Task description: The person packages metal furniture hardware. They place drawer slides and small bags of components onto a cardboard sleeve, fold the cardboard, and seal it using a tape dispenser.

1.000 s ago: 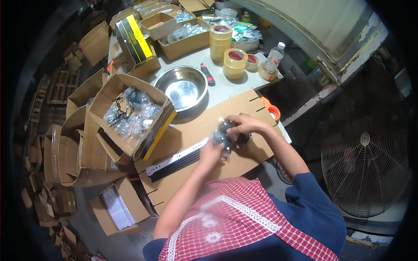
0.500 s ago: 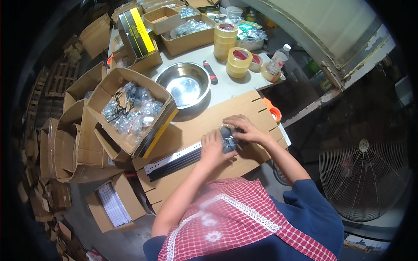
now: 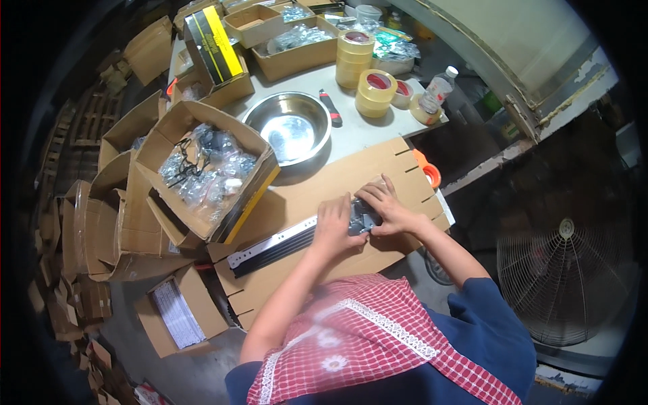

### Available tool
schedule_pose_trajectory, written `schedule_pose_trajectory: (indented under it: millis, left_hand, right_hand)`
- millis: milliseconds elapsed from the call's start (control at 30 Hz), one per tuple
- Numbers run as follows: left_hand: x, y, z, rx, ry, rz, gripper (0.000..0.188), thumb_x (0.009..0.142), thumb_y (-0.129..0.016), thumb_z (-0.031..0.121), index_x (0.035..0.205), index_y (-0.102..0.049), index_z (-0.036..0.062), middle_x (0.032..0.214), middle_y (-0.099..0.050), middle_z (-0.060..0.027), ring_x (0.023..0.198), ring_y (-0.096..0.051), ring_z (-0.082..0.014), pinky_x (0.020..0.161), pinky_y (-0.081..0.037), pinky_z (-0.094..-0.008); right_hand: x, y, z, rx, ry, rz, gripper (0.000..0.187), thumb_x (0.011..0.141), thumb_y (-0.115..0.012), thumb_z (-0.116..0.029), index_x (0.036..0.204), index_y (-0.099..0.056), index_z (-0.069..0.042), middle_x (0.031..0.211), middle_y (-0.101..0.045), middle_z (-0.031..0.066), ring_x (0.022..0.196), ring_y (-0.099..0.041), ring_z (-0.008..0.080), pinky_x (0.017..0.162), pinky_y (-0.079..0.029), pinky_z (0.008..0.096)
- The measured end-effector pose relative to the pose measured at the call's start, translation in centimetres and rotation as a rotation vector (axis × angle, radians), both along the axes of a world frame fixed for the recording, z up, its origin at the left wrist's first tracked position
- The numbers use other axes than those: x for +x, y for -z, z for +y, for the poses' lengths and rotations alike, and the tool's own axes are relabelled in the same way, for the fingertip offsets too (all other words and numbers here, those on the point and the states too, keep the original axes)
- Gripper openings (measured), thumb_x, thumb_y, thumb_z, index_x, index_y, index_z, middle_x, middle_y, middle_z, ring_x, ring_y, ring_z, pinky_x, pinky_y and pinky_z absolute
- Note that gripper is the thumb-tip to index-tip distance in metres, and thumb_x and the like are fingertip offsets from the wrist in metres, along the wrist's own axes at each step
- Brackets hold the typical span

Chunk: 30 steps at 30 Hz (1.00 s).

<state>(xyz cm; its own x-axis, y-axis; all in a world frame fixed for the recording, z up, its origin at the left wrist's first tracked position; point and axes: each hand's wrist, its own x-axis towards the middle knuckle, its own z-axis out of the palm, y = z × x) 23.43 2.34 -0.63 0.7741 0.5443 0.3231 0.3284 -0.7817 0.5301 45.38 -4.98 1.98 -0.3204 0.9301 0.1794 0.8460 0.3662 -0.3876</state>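
Clear plastic packet of rounded dark parts [image 3: 363, 214] lay at the right end of the work, low over a flat brown cardboard sheet with slots [image 3: 378, 158]. Left hand [image 3: 333, 226] gripped its left side, thumb below, fingers above; right hand [image 3: 391, 208] gripped the other side, fingers curled over the top. Much of the packet was hidden beneath them.

Change: a second earlier the packet sat looser, the right hand reaching in from above. Now both hands flanked it and it looked more compact, which I took for gathering it snug against the rails.

Long silver-and-black metal rails [image 3: 277, 246] ran leftward from under the left hand, flat on the sheet, neither hand visibly lifting them.

Beyond: off-white desk [image 3: 351, 137] with a shiny round steel bowl [image 3: 289, 131], a red-and-black cutter [image 3: 330, 108], yellowish clear tape rolls [image 3: 374, 98] and a clear plastic bottle [image 3: 437, 91]. Orange plastic tool [image 3: 426, 169] by the sheet's right edge.

In the way: a large open brown cardboard box of bagged parts [image 3: 181, 201] crowded the rails' far left; the packet's side was free of clutter.
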Motion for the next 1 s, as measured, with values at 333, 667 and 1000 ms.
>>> schedule_pose_trajectory:
  millis: [333,667,1000]
  left_hand:
    - [-4.3,-13.9,3.1,0.317,-0.126,-0.183,0.072,0.08,-0.081,0.027,0.139,-0.05,-0.0004,0.135,-0.055,-0.0206,0.125,-0.052,-0.0376,0.104,-0.042,-0.0509]
    - [-15.3,-15.2,27.1,0.252,-0.266,0.567,0.059,0.074,-0.059,0.009,0.131,-0.067,0.0178,0.132,-0.065,-0.0133,0.124,-0.057,-0.0355,0.111,-0.042,-0.0452]
    - [-14.1,-15.4,26.5,0.456,-0.221,0.803,0.056,0.065,-0.073,0.016,0.118,-0.063,0.0023,0.128,-0.054,-0.0223,0.127,-0.046,-0.038,0.11,-0.038,-0.0441]
  right_hand:
    - [-0.8,-5.5,-2.2,-0.098,0.051,-0.15,0.095,0.074,-0.071,-0.048,0.155,-0.037,-0.013,0.158,-0.032,0.0221,0.149,-0.025,0.0404,0.121,0.002,0.0643]
    - [-3.4,-9.0,1.7,0.124,0.044,0.314,0.047,0.084,-0.071,-0.018,0.129,-0.062,-0.006,0.138,-0.057,0.0176,0.133,-0.048,0.0379,0.112,-0.04,0.0482]
    - [-1.4,-8.0,-0.7,0.172,0.314,0.595,0.038,0.087,-0.064,-0.002,0.125,-0.063,0.0,0.125,-0.065,0.0182,0.108,-0.068,0.0287,0.093,-0.055,0.0379]
